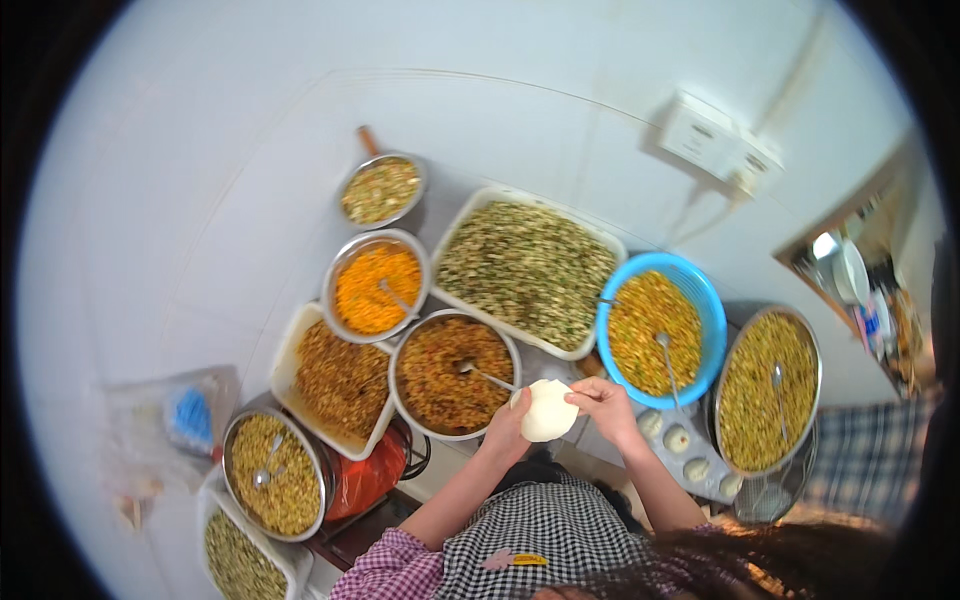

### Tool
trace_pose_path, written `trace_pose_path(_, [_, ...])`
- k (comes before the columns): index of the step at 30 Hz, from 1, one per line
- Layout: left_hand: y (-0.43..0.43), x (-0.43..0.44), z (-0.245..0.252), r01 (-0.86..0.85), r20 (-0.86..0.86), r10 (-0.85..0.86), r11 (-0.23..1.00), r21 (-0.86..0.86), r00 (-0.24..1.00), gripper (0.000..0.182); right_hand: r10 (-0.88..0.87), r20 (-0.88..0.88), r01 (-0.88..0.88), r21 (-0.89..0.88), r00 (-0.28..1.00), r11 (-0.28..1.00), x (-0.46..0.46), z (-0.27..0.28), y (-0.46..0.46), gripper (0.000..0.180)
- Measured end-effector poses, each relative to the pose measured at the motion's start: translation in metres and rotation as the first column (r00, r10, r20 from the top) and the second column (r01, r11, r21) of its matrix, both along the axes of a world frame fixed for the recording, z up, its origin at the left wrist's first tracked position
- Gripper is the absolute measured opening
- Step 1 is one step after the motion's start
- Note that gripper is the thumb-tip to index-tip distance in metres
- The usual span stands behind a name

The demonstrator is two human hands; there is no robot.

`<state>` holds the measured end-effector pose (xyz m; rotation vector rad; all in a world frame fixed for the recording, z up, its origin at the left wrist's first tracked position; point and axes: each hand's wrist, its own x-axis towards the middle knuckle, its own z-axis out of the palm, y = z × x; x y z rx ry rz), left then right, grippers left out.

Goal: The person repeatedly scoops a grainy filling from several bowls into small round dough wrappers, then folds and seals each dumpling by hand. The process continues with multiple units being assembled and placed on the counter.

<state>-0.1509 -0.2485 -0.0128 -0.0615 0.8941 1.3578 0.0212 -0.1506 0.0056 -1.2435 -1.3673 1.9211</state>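
Note:
A thin round dough wrapper (549, 411) is held flat in the air in front of me. My left hand (514, 420) grips its left edge, and my right hand (600, 401) pinches its right edge. Just beyond my left hand stands a steel bowl (450, 367) of reddish-brown chopped filling, a metal spoon (487, 375) lying in it. To the right of my right hand, a blue plastic basin (716, 330) holds yellowish chopped filling and another spoon (666, 360). Several filled dough buns (676, 439) sit on a grey tray (675, 469) beside my right forearm.
Farther back is a white tub (517, 334) of green chopped filling. Bowls of orange shreds (377, 289) and brown filling (341, 379) stand left. A large steel bowl (772, 394) is at right, near a checked cloth (862, 457). Wall sockets (716, 142) hang above.

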Motion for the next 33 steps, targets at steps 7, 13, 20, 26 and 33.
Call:
trace_pose_path(7, [-0.104,-0.125,-0.010,-0.404,-0.067,0.410,0.911,0.085,0.910,0.049,0.398,0.089,-0.394,0.440,0.913,0.806,-0.165,0.019,-0.016,0.017])
trace_pose_path(13, [-0.185,-0.216,-0.037,-0.667,-0.130,0.656,0.741,-0.080,0.744,0.046,0.318,0.879,-0.887,0.424,0.355,-0.182,-0.376,-0.062,-0.069,0.023])
trace_pose_path(20, [-0.219,-0.248,-0.059,-0.719,-0.069,0.723,0.665,-0.203,0.688,0.046,0.206,0.977,-0.972,-0.004,-0.054,-0.235,-0.449,-0.132,-0.106,0.035])
trace_pose_path(26, [-0.213,-0.266,-0.081,-0.749,-0.084,0.775,0.570,-0.337,0.627,0.045,0.090,0.892,-0.869,0.452,0.443,-0.204,-0.474,-0.133,-0.101,0.028])
trace_pose_path(33, [-0.189,-0.302,-0.103,-0.853,-0.285,0.832,0.358,-0.381,0.476,0.045,0.436,0.882,-0.982,0.187,0.180,0.027,-0.495,-0.147,-0.108,0.019])
